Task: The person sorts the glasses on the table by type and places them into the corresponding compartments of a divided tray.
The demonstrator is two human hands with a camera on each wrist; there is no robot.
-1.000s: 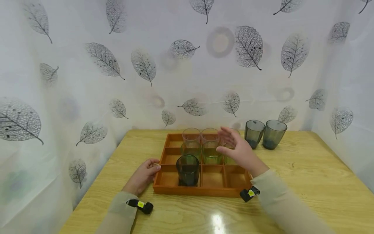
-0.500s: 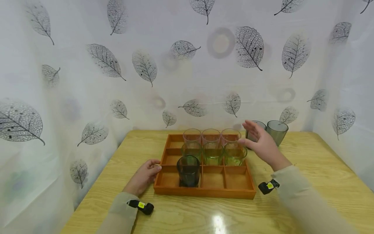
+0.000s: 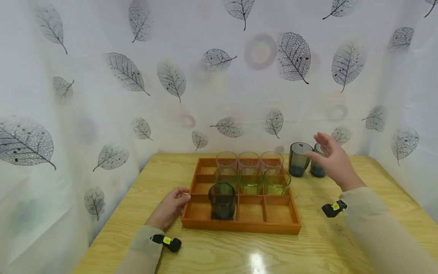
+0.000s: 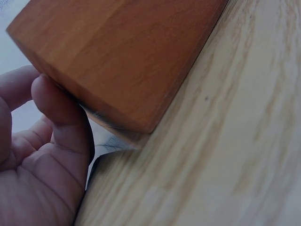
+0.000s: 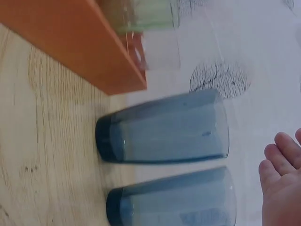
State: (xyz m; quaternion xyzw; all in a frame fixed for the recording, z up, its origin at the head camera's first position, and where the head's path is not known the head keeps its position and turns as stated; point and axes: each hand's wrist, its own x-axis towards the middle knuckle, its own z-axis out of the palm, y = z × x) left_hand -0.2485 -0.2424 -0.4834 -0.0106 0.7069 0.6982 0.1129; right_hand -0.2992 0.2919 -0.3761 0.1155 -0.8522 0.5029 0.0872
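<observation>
A compartmented wooden tray [image 3: 239, 226] stands on the table. My left hand [image 3: 167, 207] holds its left wall, thumb and index finger at the edge in the left wrist view. One dark grey glass [image 3: 222, 203] stands in the front row, behind it a row of green glasses [image 3: 276, 185] and one of pale pink glasses [image 3: 272, 160]. Right of the tray stand two more grey glasses, the left one [image 3: 299, 163] fully visible, the right one [image 3: 317, 167] partly hidden. My right hand [image 3: 335, 161] is raised in front of the right one, fingers spread, holding nothing.
A wood-grain table [image 3: 267, 253] carries everything. A pale curtain [image 3: 191, 87] with leaf prints hangs close behind and at both sides. Bare compartments [image 3: 251, 209] show at the tray's front right.
My right hand has moved right, from above the tray's back right glasses, past the left grey glass, to the right grey glass. My left hand has stayed at the tray's left wall.
</observation>
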